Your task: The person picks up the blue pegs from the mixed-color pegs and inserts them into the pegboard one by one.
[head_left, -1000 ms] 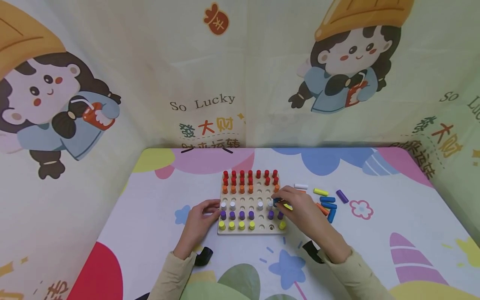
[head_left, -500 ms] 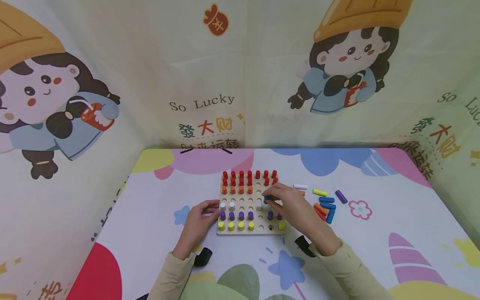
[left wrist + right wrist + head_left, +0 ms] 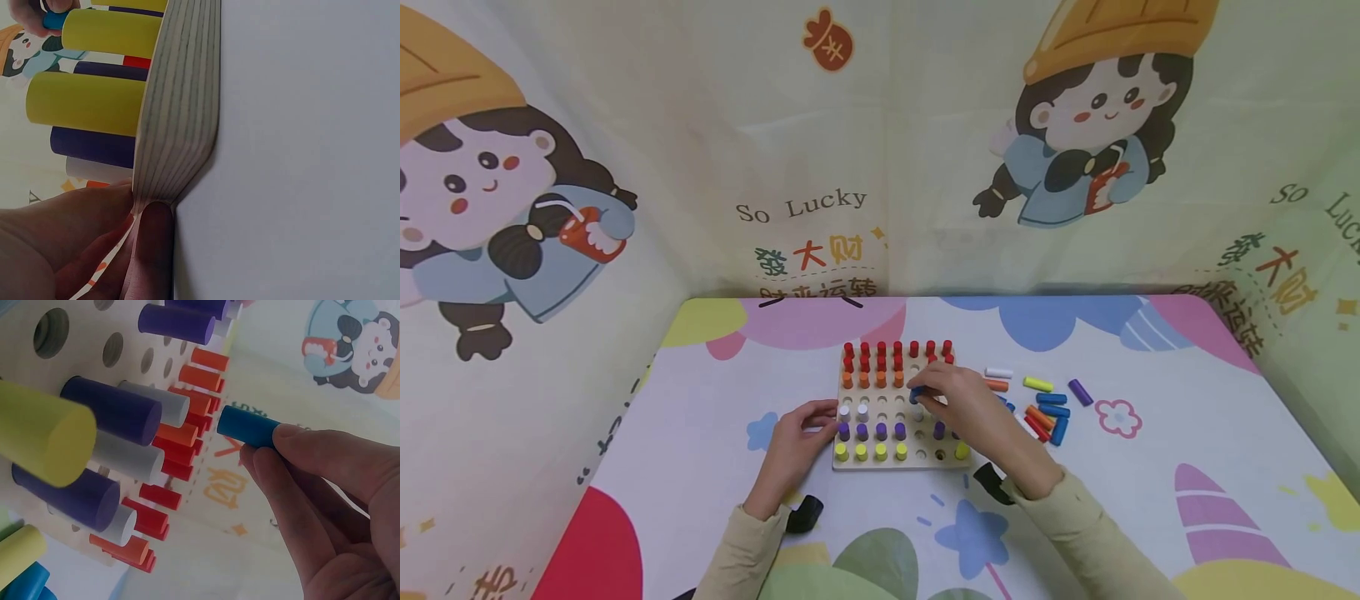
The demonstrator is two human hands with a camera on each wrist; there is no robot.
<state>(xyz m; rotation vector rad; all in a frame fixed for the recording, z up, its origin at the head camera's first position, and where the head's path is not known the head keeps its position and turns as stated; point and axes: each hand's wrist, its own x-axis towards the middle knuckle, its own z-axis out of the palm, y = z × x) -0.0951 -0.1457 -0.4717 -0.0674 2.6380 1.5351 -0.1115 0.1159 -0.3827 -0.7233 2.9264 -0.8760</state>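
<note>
A wooden pegboard [image 3: 880, 467] stands on the table with rows of red, orange, white, purple and yellow pegs upright in it. At its left edge, my left hand [image 3: 801, 437] pinches the board between thumb and fingers. The left wrist view shows the thumb [image 3: 81, 212] against the board's layered side [image 3: 181, 94]. My right hand [image 3: 966, 408] holds a blue peg [image 3: 247, 427] between thumb and fingertips. That peg is above the board, apart from it, near the row of white pegs [image 3: 125, 456]. The right hand hides some holes and pegs on the board's right side.
Right of the board lie loose pegs: blue [image 3: 1051, 399], yellow [image 3: 1038, 384], purple [image 3: 1080, 392], white [image 3: 998, 372], orange [image 3: 996, 385] and red [image 3: 1037, 428]. A printed tablecloth [image 3: 700, 500] covers the table. Behind it hangs a patterned curtain [image 3: 925, 167].
My right hand has moved left over the board, carrying the blue peg from the right side toward the middle columns. The left hand has kept its hold on the board's edge.
</note>
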